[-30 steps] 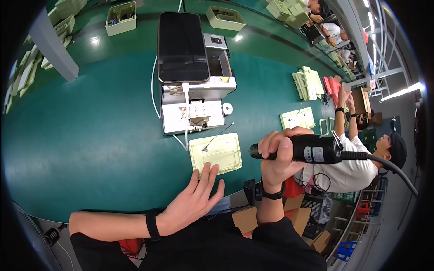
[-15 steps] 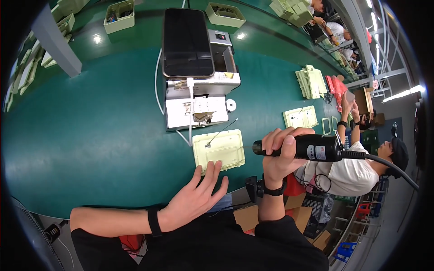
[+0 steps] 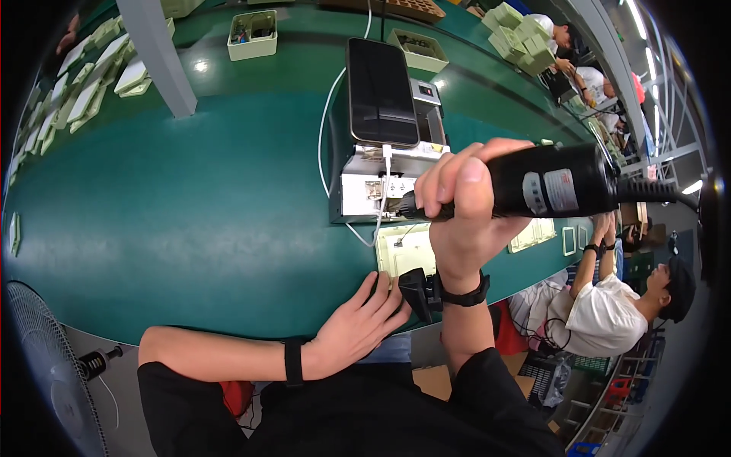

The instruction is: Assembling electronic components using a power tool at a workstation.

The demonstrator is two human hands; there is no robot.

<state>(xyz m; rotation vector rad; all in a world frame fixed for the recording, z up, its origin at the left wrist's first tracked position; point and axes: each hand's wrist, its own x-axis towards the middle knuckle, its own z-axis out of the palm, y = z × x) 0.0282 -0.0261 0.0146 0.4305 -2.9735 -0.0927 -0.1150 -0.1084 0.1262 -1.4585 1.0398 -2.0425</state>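
Note:
My right hand [image 3: 466, 228] is wrapped round a black electric screwdriver [image 3: 552, 183], held level with its cord trailing off to the right. The driver's tip end is at the front of a white-and-metal machine [image 3: 354, 199], which looks like a screw feeder; the bit's exact contact is hard to make out. My left hand [image 3: 362, 327] lies with fingers spread at the near edge of a pale green plastic cover [image 3: 392, 259], touching it. A short dark wire lies on the cover, whose right part is hidden behind my right hand and wrist.
A black phone [image 3: 383, 95] with a white cable leans on the machine. Pale green bins [image 3: 253, 47] sit at the back, beside a grey post [image 3: 158, 61]. Another person [image 3: 601, 316] works on the right near more green parts [image 3: 533, 234]. A fan [image 3: 49, 365] stands lower left.
My right hand has lifted the screwdriver from the cover's right side up to the machine's front. My left hand stays by the cover's near edge. The whole view has shifted.

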